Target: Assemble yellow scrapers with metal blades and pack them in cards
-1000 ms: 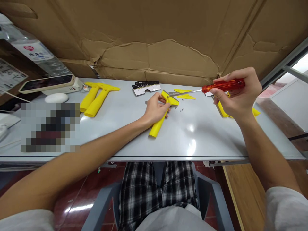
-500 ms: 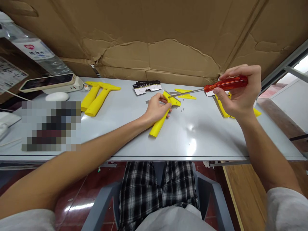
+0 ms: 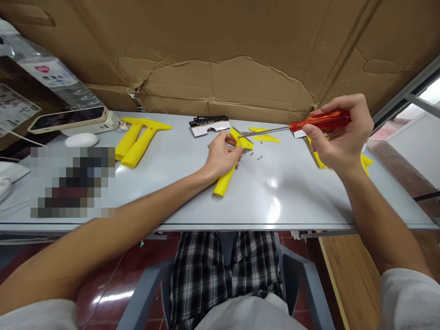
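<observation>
Clear plastic bottle with a white label (image 3: 55, 73): seen leaning at the upper left of the frame.
Dark-screened phone with a pale edge (image 3: 68, 118): laid across a white box-shaped block (image 3: 109, 123), left of the frame.
White smooth oval object (image 3: 81, 140): placed just below the phone.
Two yellow plastic T-shaped handles (image 3: 141, 145): laid side by side, left of centre, with their crosspieces pointed away.
Black-and-white printed cards (image 3: 210, 127): stacked loosely, above the centre of the frame.
Left hand (image 3: 222, 156): curled closed around the neck of the held handle, with the thumb pressed near its head.
Yellow T-shaped plastic handle in work (image 3: 225, 181): held tilted at the centre of the frame, with its grip end pointed toward the lower edge.
Small metal screws (image 3: 252, 153): scattered on the grey-white tabletop (image 3: 192, 201), just right of the held head.
Flat yellow plastic pieces (image 3: 266, 138): laid right of centre, behind the screws.
Red translucent-handled screwdriver (image 3: 321, 121): held nearly level, its metal shaft pointed left and its tip set at the held head; whether a screw is engaged cannot be told.
Right hand (image 3: 347, 133): wrapped around the screwdriver's handle, right of the frame.
Yellow plastic parts (image 3: 319, 158): partly hidden behind the right hand and wrist.
</observation>
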